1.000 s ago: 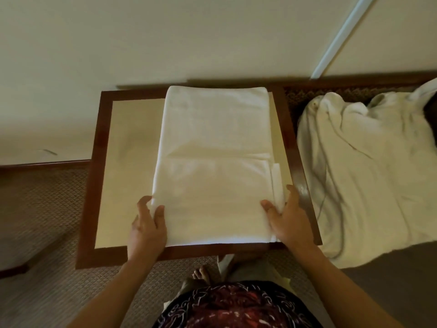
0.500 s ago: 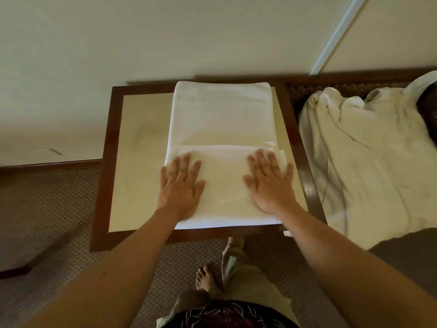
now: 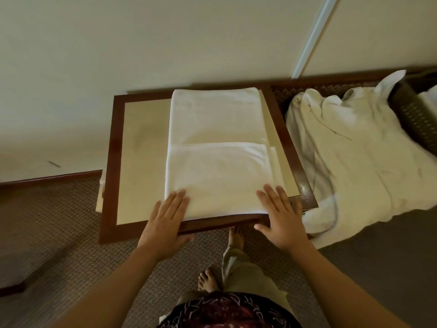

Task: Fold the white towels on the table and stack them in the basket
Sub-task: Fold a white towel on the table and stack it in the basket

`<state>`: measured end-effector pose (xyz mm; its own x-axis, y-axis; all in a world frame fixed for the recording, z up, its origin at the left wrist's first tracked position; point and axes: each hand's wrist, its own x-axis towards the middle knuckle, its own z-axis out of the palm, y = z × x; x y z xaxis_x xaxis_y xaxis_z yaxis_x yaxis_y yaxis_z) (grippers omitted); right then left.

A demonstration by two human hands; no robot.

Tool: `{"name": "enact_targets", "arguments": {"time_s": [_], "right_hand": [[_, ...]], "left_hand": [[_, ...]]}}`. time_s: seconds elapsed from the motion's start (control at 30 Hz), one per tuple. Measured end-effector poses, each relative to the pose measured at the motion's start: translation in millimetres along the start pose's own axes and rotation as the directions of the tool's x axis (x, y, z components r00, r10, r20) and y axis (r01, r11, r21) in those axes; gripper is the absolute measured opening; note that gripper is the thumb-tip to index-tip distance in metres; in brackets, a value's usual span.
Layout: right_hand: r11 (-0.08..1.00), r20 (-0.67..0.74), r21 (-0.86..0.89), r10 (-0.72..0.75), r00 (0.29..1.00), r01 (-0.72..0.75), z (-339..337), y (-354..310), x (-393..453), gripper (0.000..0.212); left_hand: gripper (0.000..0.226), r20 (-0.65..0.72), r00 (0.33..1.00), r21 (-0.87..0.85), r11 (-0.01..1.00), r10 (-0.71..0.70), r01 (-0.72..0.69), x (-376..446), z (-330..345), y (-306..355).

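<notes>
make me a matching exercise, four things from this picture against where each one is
Things:
1. folded towel
2. heap of towels
3. basket
4. left hand

Places:
a. far right, behind the heap
b. near left corner of the folded towel
c. flat on the table
d. right of the table, unfolded

Pairs: 1-c, 2-d, 3-a, 4-b

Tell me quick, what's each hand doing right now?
Left hand: open, straight fingers resting flat on the near left corner of the towel.
Right hand: open, fingers flat at the towel's near right corner.
</notes>
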<state>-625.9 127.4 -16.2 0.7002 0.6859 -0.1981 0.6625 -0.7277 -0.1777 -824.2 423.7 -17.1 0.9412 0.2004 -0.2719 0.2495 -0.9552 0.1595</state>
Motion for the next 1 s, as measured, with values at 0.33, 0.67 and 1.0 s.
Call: {"name": "enact_targets", "arguments": {"time_s": [0.33,0.67,1.0], "right_hand": [[0.974,-0.207,0.213,-0.030,0.978,0.075,-22.5,12.0,-13.6,0.043],[0.484,0.001,0.872,0.141,0.990,-0.070,-129.3,15.9,-23.5,0.039],[0.242,-0.033,0.970,0.206,0.978,-0.019,-149.4,21.7,64.6,0.036]], "left_hand": [[0.048,-0.363,0.932,-0.342,0.934,-0.027,-0.106,-32.0,-10.5,-13.6],[0.043,-0.311,0.759,-0.887,0.462,-0.572,-0.015,-41.8,-105.3,29.5],[0.025,-0.300,0.641,-0.909,0.415,-0.707,0.032,48.3,-154.5,9.8]]}}
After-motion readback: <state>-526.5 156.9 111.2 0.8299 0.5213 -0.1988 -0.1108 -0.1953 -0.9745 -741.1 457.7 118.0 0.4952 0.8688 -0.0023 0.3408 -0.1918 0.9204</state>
